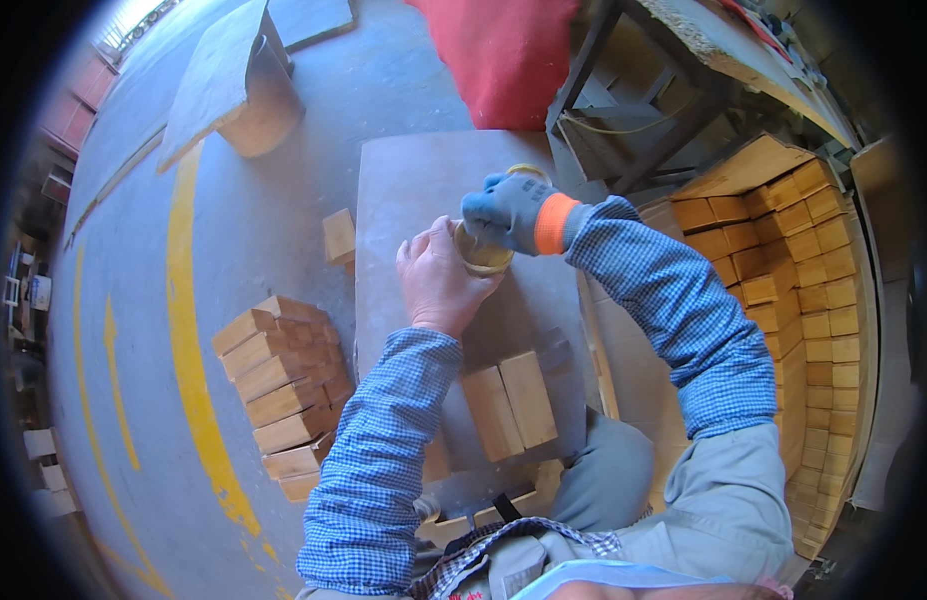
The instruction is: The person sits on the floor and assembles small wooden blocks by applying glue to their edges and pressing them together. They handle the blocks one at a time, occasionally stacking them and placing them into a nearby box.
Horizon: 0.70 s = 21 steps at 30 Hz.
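My bare left hand (443,275) is wrapped round a small round tub (486,262) with a yellowish rim, over the far half of a flat grey-brown work board (403,180). My right hand (513,212), in a grey-blue glove with an orange cuff, has its fingers bunched at the tub's mouth. Whatever those fingers hold is hidden. Just beyond the glove shows a round yellowish rim (528,171), mostly covered, so its kind is unclear. Nearer me, two light wooden blocks (510,405) lie side by side on the board.
Left of the board, wooden blocks (288,385) are stacked on the floor, with another block (338,237) farther off. On the right stands a large carton (743,165) packed with blocks. A red cloth (508,60) hangs beyond the board, beside a dark-legged bench (643,130).
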Each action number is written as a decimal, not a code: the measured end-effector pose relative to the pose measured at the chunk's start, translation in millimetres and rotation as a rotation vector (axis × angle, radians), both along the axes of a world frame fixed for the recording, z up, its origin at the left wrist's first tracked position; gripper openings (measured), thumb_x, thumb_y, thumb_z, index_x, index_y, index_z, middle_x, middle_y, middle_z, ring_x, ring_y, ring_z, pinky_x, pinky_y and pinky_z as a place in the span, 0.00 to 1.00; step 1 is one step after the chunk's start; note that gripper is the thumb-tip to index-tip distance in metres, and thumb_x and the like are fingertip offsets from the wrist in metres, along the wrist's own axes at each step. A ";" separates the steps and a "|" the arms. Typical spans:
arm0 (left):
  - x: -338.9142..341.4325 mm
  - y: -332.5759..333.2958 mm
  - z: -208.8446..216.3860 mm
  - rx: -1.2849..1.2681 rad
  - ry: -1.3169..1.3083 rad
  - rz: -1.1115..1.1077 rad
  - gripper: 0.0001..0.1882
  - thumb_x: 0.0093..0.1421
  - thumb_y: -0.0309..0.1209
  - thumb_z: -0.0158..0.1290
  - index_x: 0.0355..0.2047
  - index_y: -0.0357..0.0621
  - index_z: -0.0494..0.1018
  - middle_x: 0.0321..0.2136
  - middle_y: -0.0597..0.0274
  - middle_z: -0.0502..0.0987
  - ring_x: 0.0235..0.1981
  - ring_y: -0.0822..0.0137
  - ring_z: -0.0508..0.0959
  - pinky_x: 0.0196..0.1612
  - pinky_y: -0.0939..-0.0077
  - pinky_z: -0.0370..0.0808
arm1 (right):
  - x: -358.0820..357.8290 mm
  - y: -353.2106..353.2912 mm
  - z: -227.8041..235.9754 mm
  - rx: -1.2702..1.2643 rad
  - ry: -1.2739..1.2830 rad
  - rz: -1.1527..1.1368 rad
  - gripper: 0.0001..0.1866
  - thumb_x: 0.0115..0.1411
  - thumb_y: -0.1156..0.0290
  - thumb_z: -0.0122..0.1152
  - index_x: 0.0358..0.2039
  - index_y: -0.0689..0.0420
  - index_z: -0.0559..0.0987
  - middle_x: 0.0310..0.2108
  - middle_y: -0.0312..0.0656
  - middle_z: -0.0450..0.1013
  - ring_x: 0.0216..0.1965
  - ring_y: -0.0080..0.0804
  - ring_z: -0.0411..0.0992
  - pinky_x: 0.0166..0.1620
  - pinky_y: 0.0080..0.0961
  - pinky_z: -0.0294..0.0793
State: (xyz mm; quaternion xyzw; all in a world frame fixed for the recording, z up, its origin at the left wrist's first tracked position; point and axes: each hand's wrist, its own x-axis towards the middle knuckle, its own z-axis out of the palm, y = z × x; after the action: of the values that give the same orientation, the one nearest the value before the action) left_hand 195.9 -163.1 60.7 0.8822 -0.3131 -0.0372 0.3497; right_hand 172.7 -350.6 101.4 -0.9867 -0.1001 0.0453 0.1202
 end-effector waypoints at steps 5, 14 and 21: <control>1.0 -1.2 -5.5 -0.020 -0.043 0.000 0.43 0.42 0.49 0.75 0.54 0.43 0.69 0.45 0.53 0.80 0.52 0.49 0.76 0.64 0.55 0.64 | 4.6 14.7 -19.8 -0.129 -0.112 0.030 0.09 0.62 0.65 0.69 0.42 0.46 0.80 0.38 0.43 0.77 0.41 0.40 0.78 0.41 0.32 0.80; 0.7 -1.0 -2.2 -0.030 -0.003 -0.004 0.41 0.45 0.48 0.74 0.54 0.43 0.69 0.44 0.55 0.80 0.55 0.53 0.76 0.69 0.48 0.58 | 3.5 -0.3 14.1 0.006 0.110 0.051 0.10 0.66 0.62 0.61 0.46 0.47 0.80 0.41 0.49 0.78 0.45 0.53 0.79 0.49 0.43 0.79; 2.3 0.3 -6.3 -0.006 -0.022 -0.005 0.42 0.43 0.48 0.74 0.54 0.42 0.69 0.46 0.53 0.80 0.56 0.52 0.76 0.67 0.50 0.60 | 9.7 26.2 8.8 -0.124 0.103 0.098 0.15 0.60 0.64 0.66 0.49 0.46 0.81 0.41 0.48 0.79 0.48 0.49 0.79 0.50 0.40 0.80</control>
State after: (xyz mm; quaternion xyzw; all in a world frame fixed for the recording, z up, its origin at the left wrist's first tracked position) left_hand 198.2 -162.9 54.4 0.8808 -0.3190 -0.0276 0.3488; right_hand 182.4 -324.4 110.2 -0.9825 -0.1392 0.1078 0.0613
